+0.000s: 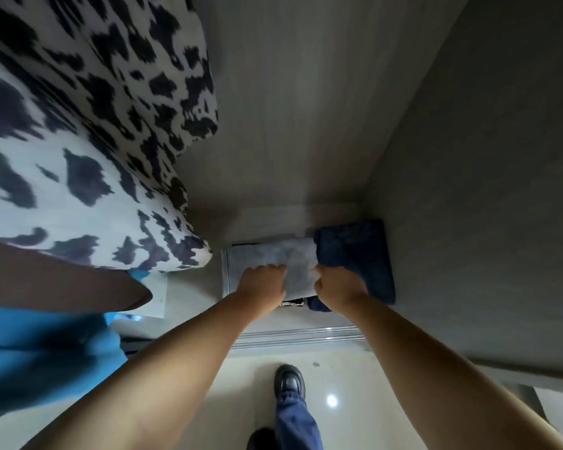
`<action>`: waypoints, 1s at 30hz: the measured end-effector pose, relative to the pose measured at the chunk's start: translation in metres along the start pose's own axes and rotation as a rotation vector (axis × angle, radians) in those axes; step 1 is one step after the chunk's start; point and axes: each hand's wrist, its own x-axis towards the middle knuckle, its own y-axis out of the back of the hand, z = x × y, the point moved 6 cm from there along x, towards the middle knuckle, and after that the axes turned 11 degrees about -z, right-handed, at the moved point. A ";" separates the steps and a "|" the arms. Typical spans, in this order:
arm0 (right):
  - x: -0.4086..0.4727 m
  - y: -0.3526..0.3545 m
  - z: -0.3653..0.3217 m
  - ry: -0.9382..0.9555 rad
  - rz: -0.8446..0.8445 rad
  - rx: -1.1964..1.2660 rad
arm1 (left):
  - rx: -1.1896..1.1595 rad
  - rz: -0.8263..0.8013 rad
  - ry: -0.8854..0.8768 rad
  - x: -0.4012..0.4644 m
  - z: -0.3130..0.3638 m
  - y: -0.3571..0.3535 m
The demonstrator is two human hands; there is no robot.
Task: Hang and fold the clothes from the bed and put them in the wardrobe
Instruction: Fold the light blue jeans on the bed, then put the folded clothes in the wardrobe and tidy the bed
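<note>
Head view: a folded grey garment (pixel 270 264) is seen at centre frame on the wardrobe floor (pixel 195 287), touching a folded dark blue garment (pixel 355 254) to its right, with hanging clothes, one a black-and-white patterned garment (pixel 88 131), at the upper left. The left hand (pixel 263 284) and right hand (pixel 338 285) are laid on its near edge with fingers curled onto the cloth; whether it is pinched cannot be told. The garment is judged soft, light and limp, so it is best supported at both near corners to preserve the fold.
</note>
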 end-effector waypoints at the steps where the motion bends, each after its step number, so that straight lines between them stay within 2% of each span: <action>1: -0.016 0.009 -0.002 -0.003 0.045 0.005 | -0.017 0.028 -0.022 -0.010 0.007 0.010; 5: -0.084 0.034 -0.005 -0.103 0.070 0.162 | -0.053 0.082 -0.093 -0.070 0.032 0.043; 9: -0.173 0.057 -0.006 -0.197 0.172 0.271 | -0.071 0.134 -0.130 -0.144 0.059 0.071; 13: -0.255 0.054 0.014 -0.290 0.244 0.265 | -0.160 0.079 -0.258 -0.188 0.107 0.072; 19: -0.373 0.037 0.076 -0.468 0.249 0.258 | -0.043 0.024 -0.467 -0.236 0.212 0.072; 26: -0.496 0.046 0.145 -0.662 0.349 0.316 | 0.079 0.174 -0.671 -0.290 0.342 0.116; 30: -0.557 0.035 0.186 -0.712 0.469 0.363 | 0.161 0.174 -0.743 -0.318 0.417 0.107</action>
